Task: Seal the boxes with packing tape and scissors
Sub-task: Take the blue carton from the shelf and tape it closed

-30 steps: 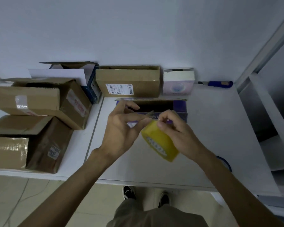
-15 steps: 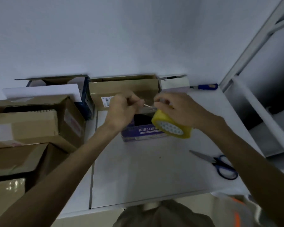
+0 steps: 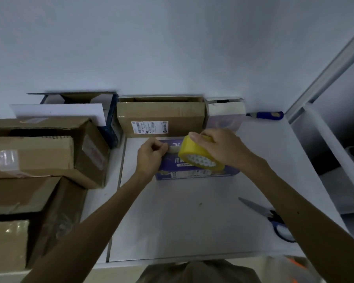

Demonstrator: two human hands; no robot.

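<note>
Since half a second ago I have brought both hands down from in front of the brown box (image 3: 161,117) onto the purple box (image 3: 194,173), and a short run of tape now shows between them. My left hand (image 3: 150,155) is curled tight, thumb and forefinger pinching the tape end (image 3: 173,149) at the box's left top edge. My right hand (image 3: 223,149) has its fingers wrapped over the yellow tape roll (image 3: 198,157) and holds it tilted just above the box top. The purple box sits on the white table (image 3: 172,225), just in front of the brown one. The scissors (image 3: 274,219) lie well apart to my right, near the table's edge. To do this well, I think I should press the end down first, a little over the left side so it anchors. Then I would draw the roll straight along the flap seam, keeping the strip taut and flat so it does not wrinkle or fold on itself. I cannot tell whether the end already touches the cardboard.
</note>
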